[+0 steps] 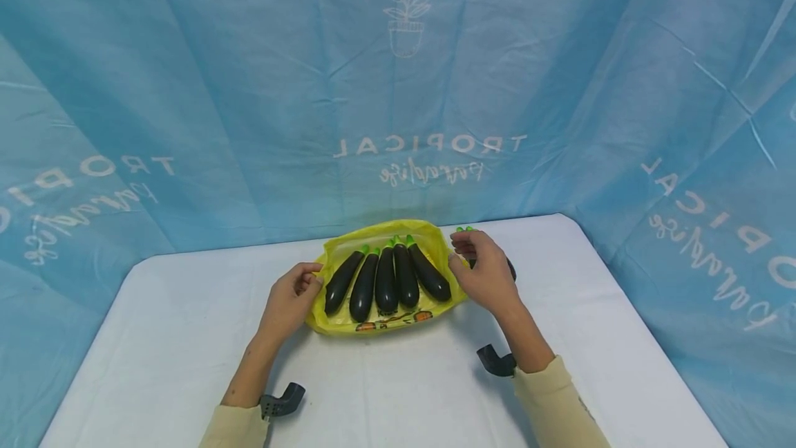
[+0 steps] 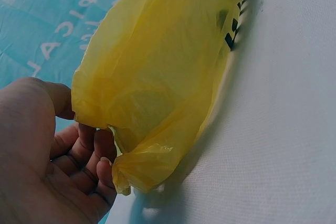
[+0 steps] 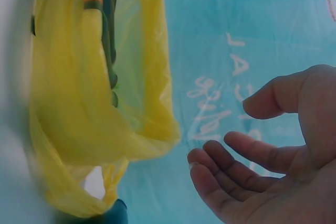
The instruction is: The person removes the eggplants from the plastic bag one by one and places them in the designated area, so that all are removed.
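A yellow plastic bag (image 1: 348, 325) lies with its mouth spread wide, and several dark eggplants (image 1: 386, 282) with green stems rest side by side in it. At the bag's left edge, my left hand (image 1: 290, 301) pinches the rim; the left wrist view shows the thumb and curled fingers (image 2: 105, 142) right at the yellow film. My right hand (image 1: 488, 272) hovers by the bag's right edge with fingers loosely bent. In the right wrist view nothing is between its thumb and fingers (image 3: 247, 153), and a gap separates them from the bag.
More eggplants (image 1: 512, 269) lie right of the bag, mostly hidden behind my right hand. A white cloth covers the table (image 1: 398, 393). Blue printed curtains (image 1: 298, 102) hang along the back and both sides. Dark wrist-worn devices (image 1: 282, 401) sit at both sleeves.
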{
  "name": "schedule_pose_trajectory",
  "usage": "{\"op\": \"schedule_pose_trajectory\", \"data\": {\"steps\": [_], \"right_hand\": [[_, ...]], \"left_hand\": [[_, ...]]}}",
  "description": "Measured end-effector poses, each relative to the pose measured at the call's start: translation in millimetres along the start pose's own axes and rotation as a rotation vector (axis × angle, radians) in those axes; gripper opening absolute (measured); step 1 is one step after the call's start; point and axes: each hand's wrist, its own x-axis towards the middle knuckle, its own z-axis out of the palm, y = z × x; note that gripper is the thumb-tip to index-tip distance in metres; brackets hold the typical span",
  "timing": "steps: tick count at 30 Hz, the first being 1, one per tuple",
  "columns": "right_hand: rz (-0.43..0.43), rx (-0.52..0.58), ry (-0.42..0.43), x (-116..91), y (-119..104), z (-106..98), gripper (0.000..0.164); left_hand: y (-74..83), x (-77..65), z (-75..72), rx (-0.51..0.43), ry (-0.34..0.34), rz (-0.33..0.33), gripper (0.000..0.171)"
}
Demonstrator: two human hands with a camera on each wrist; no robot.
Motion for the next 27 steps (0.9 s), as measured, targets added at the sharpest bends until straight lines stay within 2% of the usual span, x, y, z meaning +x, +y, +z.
{"op": "schedule_pose_trajectory", "data": {"steps": [10,17,22,27], "right_hand": [[-0.026,0.003,-0.088,-3,-3,20,0.036],[-0.01,-0.012,-0.153,-7,-3,35,0.041],[-0.022,-0.082,-0.176,-8,1,46,0.044],[0.011,-0.145,-0.186,-10,3,52,0.047]], "left_hand": [[-0.4,0.9,0.9,-0.003,-0.006,0.009,0.03],[-0.5,-0.2,0.4,-0.007,-0.003,0.019,0.029],[-0.6,-0.2,0.6,-0.009,-0.004,0.026,0.029],[-1.1,-0.2,0.7,-0.015,-0.003,0.028,0.029]]}}
